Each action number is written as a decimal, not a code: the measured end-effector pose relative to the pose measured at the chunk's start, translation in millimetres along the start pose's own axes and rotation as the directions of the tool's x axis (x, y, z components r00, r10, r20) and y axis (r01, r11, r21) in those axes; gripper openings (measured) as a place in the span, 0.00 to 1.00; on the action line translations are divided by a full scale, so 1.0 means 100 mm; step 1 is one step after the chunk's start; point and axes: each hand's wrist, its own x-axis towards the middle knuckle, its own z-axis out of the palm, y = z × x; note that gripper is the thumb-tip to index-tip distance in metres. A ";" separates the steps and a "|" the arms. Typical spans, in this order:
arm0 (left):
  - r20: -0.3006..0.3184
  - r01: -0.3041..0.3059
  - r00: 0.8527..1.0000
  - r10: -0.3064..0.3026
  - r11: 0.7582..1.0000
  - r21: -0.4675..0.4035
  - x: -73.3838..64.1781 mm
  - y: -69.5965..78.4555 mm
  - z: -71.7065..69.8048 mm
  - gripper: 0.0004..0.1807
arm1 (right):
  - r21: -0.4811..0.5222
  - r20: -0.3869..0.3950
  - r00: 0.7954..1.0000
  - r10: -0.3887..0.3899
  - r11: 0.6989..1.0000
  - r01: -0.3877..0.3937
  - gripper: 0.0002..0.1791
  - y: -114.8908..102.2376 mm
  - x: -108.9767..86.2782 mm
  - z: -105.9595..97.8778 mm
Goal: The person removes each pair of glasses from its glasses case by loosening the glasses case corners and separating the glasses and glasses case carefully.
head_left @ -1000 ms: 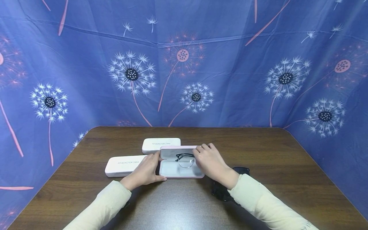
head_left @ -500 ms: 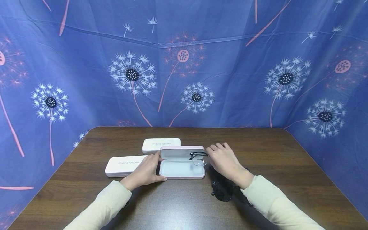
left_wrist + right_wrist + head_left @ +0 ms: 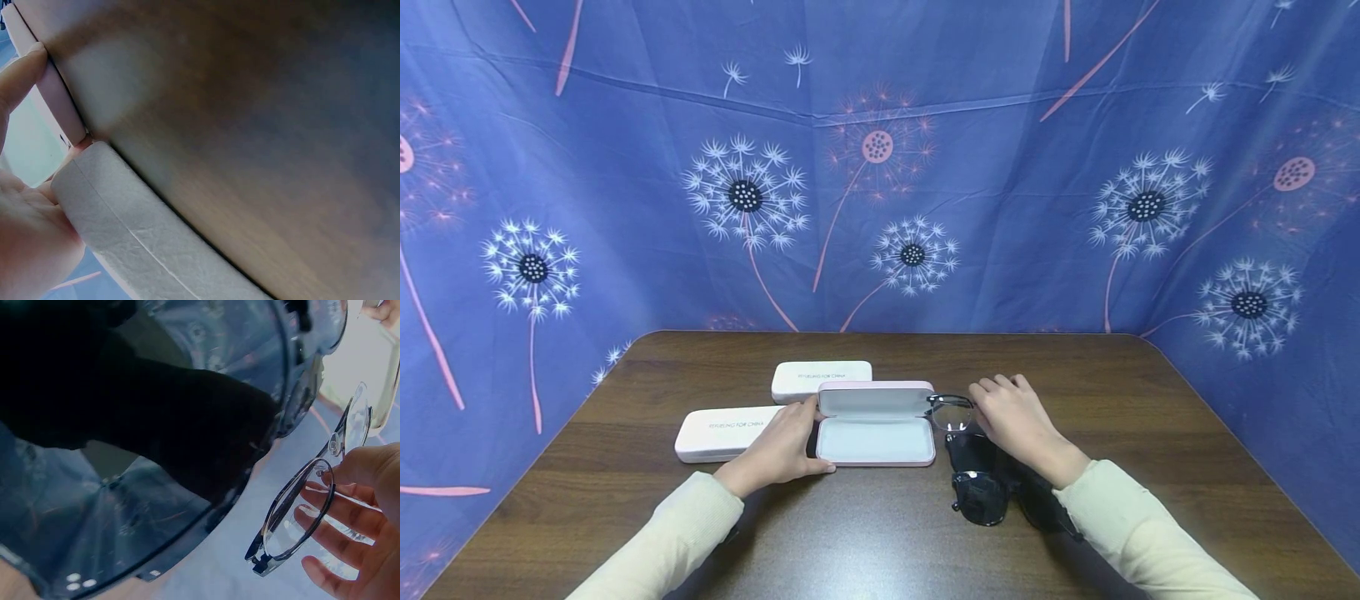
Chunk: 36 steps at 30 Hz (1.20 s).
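Observation:
A glasses case [image 3: 876, 442] lies open, its pale inside facing up and its lid tipped back. My left hand [image 3: 775, 446] holds the case's left end, with the thumb [image 3: 28, 72] on its front edge and the fingers at the back. Just right of the case, my right hand [image 3: 1015, 417] holds thin dark-framed clear eyeglasses [image 3: 951, 415]. In the right wrist view, the thumb [image 3: 359, 464] and a finger pinch these eyeglasses [image 3: 297, 515] near the nose bridge. Dark sunglasses [image 3: 981, 500] lie below the right hand, partly hidden by the forearm.
Two shut white glasses cases stand left of the open one: one nearer case [image 3: 722, 432] beside my left hand and one farther case [image 3: 820, 379] behind. The wooden table [image 3: 865, 542] meets a blue dandelion-print cloth [image 3: 1015, 167] at the back.
My right hand has moved right, carrying the clear eyeglasses from over the open case to beside it. More of the sunglasses shows now. The left hand and the cases have stayed put.

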 end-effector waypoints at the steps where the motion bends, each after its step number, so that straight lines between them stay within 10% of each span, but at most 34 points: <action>1: 0.000 -0.001 1.000 0.001 1.000 0.000 0.00 0.00 0.00 0.53 | 0.000 0.006 1.000 0.005 1.000 -0.005 0.08 0.02 -0.01 0.01; 36: 0.011 0.029 1.000 -0.030 1.000 0.004 0.02 0.01 0.00 0.50 | 0.022 0.183 0.982 0.055 0.998 -0.060 0.05 0.19 0.01 0.21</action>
